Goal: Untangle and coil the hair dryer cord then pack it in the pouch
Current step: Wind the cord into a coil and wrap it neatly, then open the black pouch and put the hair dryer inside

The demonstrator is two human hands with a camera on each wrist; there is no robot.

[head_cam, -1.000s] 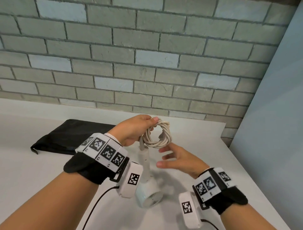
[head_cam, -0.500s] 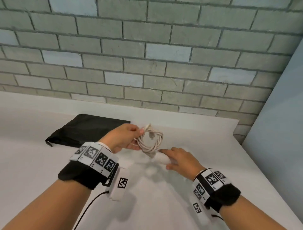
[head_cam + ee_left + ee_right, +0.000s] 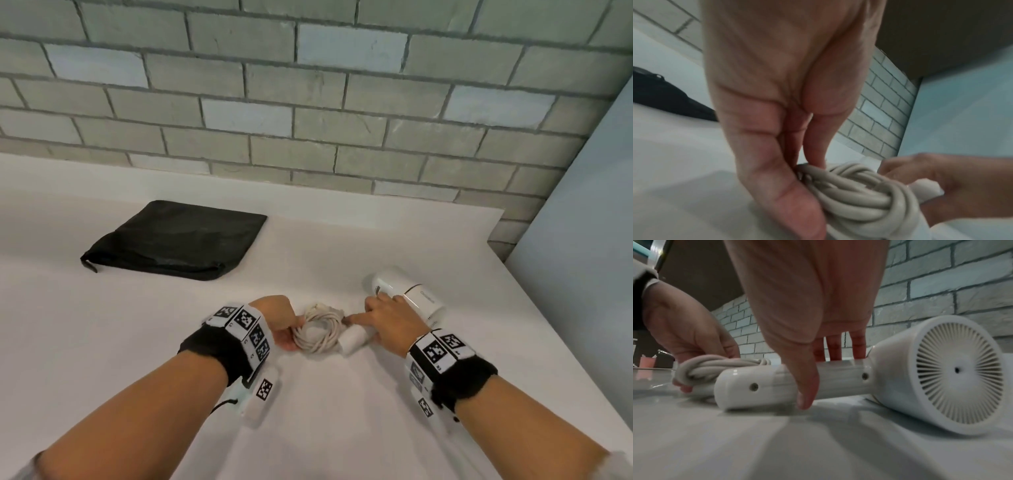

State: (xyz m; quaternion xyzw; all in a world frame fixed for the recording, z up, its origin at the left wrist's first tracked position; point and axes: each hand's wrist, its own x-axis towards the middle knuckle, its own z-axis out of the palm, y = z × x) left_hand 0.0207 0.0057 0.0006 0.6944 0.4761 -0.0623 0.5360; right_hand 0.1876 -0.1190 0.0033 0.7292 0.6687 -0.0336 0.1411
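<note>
The white hair dryer [image 3: 409, 299] lies on its side on the white table [image 3: 137, 342], handle [image 3: 777, 382] pointing left, vented rear [image 3: 955, 369] toward the right wrist camera. My right hand [image 3: 383, 323] grips the handle, thumb in front and fingers [image 3: 833, 347] behind. The beige cord [image 3: 318, 334] lies coiled in a ring on the table at the handle's end. My left hand [image 3: 282, 320] pinches the coil's left side [image 3: 849, 194] between thumb and fingers. The black pouch [image 3: 178, 241] lies flat at the back left, apart from both hands.
A grey brick wall [image 3: 308, 102] runs along the table's back. A pale blue panel [image 3: 589, 240] stands on the right, beyond the table's right edge [image 3: 548, 325]. Bare tabletop lies between the pouch and the hands.
Both hands came down from the air to the table. The dryer now lies on its side and the coil rests flat. My right hand went from open to gripping the handle.
</note>
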